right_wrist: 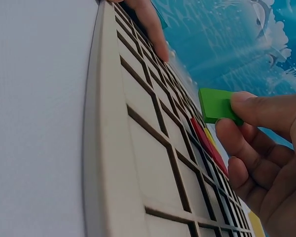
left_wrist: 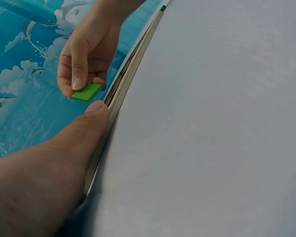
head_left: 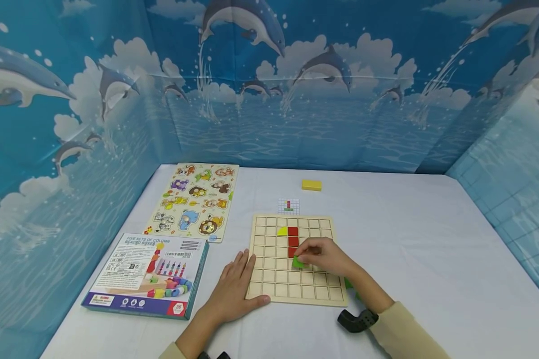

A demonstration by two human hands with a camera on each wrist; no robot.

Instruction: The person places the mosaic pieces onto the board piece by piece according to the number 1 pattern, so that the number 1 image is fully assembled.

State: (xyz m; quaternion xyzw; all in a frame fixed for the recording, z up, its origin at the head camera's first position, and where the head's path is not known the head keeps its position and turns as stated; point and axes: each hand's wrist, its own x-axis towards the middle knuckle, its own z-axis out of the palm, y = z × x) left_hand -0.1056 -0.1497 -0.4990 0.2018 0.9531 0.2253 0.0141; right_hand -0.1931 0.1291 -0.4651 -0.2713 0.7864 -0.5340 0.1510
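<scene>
My right hand (head_left: 325,255) pinches a green square tile (right_wrist: 216,104) between thumb and fingers, just above the wooden grid board (head_left: 269,288). In the head view the tile overlaps the cell below a column of red tiles (head_left: 293,240) set in the grid. A yellow tile (head_left: 282,231) lies beside the top red one. My left hand (head_left: 236,284) lies with fingers spread at the board's left edge, its thumb (left_wrist: 96,111) against the near corner. Partly hidden under the right forearm, more green pieces (head_left: 348,283) show at the board's right side.
A small pattern card (head_left: 282,205) lies behind the board, with a yellow block (head_left: 312,185) farther back. To the left are an animal puzzle board (head_left: 197,203) and a flat toy box (head_left: 145,274). A dolphin-print curtain (head_left: 269,129) surrounds the white table (head_left: 413,249).
</scene>
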